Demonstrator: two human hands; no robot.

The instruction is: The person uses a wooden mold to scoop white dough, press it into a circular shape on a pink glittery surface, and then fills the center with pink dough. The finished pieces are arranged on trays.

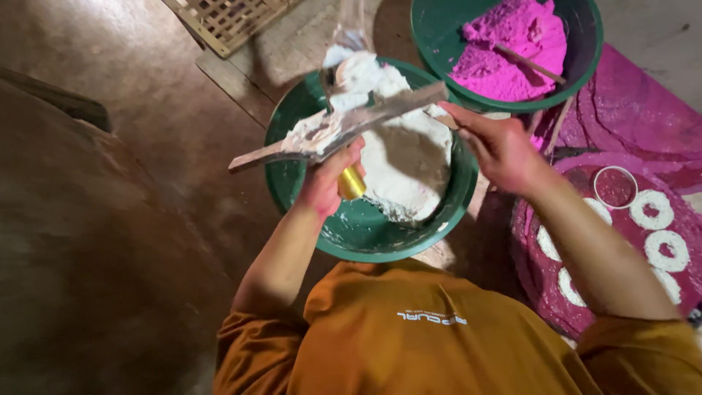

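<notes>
Flat wooden scraper stick [344, 128], smeared with white paste, held level across the green basin [365, 234], probably so that what falls off drops back in. Left hand [325, 183], over the basin's near-left part, closed around a small yellow cylinder [352, 183] pressed up under the stick; fingers curled tight, thumb hidden. Right hand [501, 150], at the basin's right rim, gripping the stick's far end, fingers wrapped shut on it. Inside the basin, a heap of white paste [406, 153] banked toward the far-right wall, the near floor scraped almost bare.

Beyond the basin's far-right rim, a second green basin [585, 44] with bright pink powder [512, 47] and a thin stick [530, 64] left lying in it. Right of the basin, on the floor, a round magenta-stained board [545, 271] carrying white paste rings [651, 210] set apart in a loose arc, and one empty ring mould [615, 186] among them. Far left of the basin, a wooden lattice crate [227, 22]. Near the basin's front rim, an orange shirt [409, 344] with a small white printed line across the chest. No packages or signs in view.
</notes>
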